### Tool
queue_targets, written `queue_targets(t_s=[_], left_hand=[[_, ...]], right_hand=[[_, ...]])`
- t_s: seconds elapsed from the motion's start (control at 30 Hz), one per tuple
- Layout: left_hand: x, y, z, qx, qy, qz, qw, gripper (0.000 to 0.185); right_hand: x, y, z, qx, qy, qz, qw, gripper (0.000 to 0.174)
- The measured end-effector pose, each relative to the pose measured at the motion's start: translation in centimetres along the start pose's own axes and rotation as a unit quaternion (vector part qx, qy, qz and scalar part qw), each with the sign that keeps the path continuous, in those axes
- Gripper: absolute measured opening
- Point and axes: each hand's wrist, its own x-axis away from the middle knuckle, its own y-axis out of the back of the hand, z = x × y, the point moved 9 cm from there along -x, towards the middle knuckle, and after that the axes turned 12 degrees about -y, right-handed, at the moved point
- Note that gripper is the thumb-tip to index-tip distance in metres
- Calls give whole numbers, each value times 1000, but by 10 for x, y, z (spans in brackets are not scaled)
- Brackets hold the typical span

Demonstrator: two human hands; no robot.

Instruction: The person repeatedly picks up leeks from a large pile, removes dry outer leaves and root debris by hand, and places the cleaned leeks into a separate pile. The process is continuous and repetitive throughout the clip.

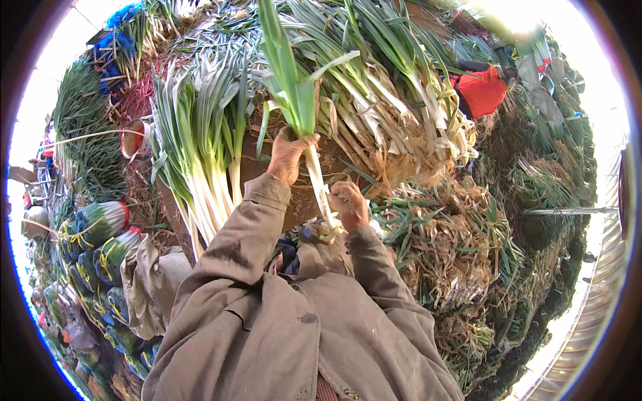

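My left hand [288, 155] grips a large leek-like green onion [313, 170] where its white shank turns to green leaves. The leaves rise away from me and the root end hangs toward my lap. Beside the lower shank, my right hand [348, 203] is curled into a fist; whether its fingers hold a strip of skin is hidden. A small torn flap shows on the shank near that fist. Left of my left hand lies a bunch of clean white-stemmed onions [210, 175]. Beyond my right hand is a heap of untrimmed onions [371, 100] with dry skins and roots.
A pile of peeled skins and roots [451, 240] lies to my right. Tied onion bundles [103, 225] are stacked at left, beside a beige cloth [155, 285]. A red cloth item [481, 92] is at far right. Cut leaves [220, 35] litter the far side.
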Motion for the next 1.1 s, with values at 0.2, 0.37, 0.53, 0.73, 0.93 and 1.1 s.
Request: queue_targets(t_s=[0.2, 0.37, 0.53, 0.73, 0.93, 1.1], left_hand=[[-17, 18, -10, 0, -4, -13, 1000, 50], [-25, 20, -23, 11, -25, -3, 1000, 43], [-26, 17, -25, 30, -17, 26, 999, 41], [-32, 12, -22, 118, 14, 57, 991, 44], [-65, 10, -51, 244, -2, 96, 965, 48], [-71, 39, -40, 177, -18, 24, 984, 44]], right_hand=[[89, 49, -65, 5, -149, 68, 986, 14], [195, 92, -175, -41, -442, 25, 896, 20], [176, 95, -197, 290, -428, 37, 855, 35], [46, 29, -59, -5, -146, 126, 981, 84], [47, -41, -7, -162, -237, 434, 854, 94], [57, -47, 0, -168, -327, 354, 860, 70]])
